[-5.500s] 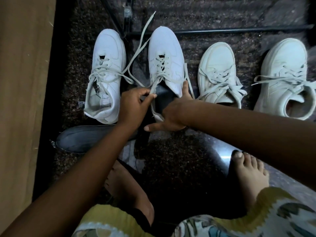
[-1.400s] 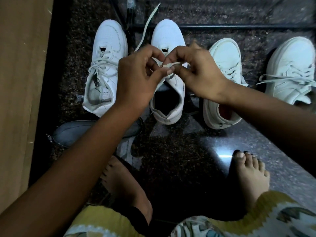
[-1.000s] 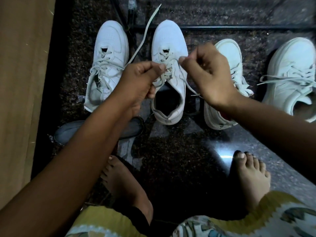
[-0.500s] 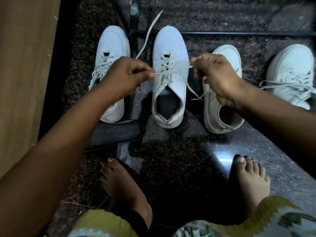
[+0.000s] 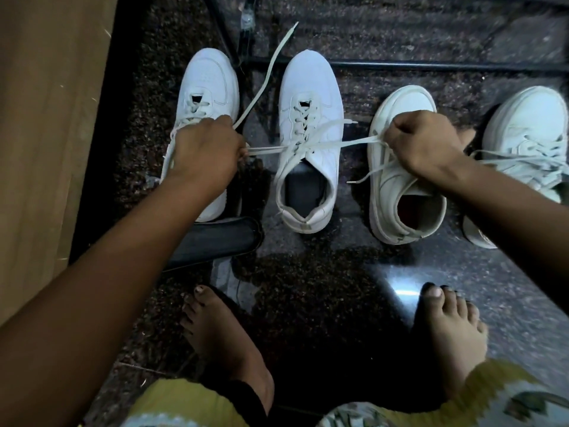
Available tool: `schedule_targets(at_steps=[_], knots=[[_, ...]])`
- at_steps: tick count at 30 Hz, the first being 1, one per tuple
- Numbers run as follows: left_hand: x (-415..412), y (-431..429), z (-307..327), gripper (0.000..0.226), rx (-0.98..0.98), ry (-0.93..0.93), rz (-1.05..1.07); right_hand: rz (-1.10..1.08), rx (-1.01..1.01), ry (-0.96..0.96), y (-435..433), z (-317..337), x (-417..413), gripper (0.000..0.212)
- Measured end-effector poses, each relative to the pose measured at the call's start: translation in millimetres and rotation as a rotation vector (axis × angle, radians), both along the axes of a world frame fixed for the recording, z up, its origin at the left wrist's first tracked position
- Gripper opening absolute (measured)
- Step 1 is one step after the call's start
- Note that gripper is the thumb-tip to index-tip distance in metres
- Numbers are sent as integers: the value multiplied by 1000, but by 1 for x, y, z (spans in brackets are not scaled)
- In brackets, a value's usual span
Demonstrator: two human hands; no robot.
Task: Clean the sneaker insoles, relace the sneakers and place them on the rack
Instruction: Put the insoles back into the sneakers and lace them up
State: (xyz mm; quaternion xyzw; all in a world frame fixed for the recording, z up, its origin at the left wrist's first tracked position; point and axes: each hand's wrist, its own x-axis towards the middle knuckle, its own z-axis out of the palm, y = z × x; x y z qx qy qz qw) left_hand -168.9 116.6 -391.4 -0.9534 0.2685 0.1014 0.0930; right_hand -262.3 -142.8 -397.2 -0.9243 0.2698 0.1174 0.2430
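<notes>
Four white sneakers stand in a row on the dark stone floor. The second sneaker (image 5: 309, 97) is laced, with a dark insole (image 5: 303, 188) inside it. Its lace (image 5: 345, 142) is stretched taut to both sides across the tongue. My left hand (image 5: 204, 149) grips the left end of the lace, over the first sneaker (image 5: 209, 78). My right hand (image 5: 423, 140) grips the right end, above the third sneaker (image 5: 397, 186). A loose lace tail (image 5: 268, 75) runs up from my left hand. A fourth sneaker (image 5: 529, 124) sits at the far right.
A loose dark insole (image 5: 215, 238) lies on the floor under my left forearm. The black bars of the rack (image 5: 431, 66) run behind the sneakers. A wooden panel (image 5: 46, 118) stands on the left. My bare feet (image 5: 228, 340) are on the floor in front.
My hands, close together over the second sneaker a second ago, have moved apart sideways, pulling the lace ends tight across it.
</notes>
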Motion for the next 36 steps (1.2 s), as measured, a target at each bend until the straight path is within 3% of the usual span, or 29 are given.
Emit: schedule_targets(at_steps=[7,11,16,19,22,24,27,32,36], knots=[[0,0,-5,22,63,-2,-59,23,-92,36,-2,-6,-8,36],[-3,-5,-4,26,76,6,-36,106,-165,25,-2,-7,-10,26],[-31,2,-1,45,-380,17,141,192,-329,6,8,1,-16,34],[-58,17,-5,52,-643,52,237,383,-376,-356,36,26,-16,36],[-81,40,-8,34,-816,-41,353,785,-136,-585,83,46,-23,29],[-86,59,-8,24,-855,-163,509,1003,-42,-483,124,38,-33,25],[-74,93,-15,21,-889,-221,697,1119,-66,-212,173,-6,-50,31],[-41,124,-35,32,-961,-11,854,1144,-204,134,212,-62,-52,41],[-36,108,-38,33,-933,128,939,1184,-219,135,207,-72,-50,40]])
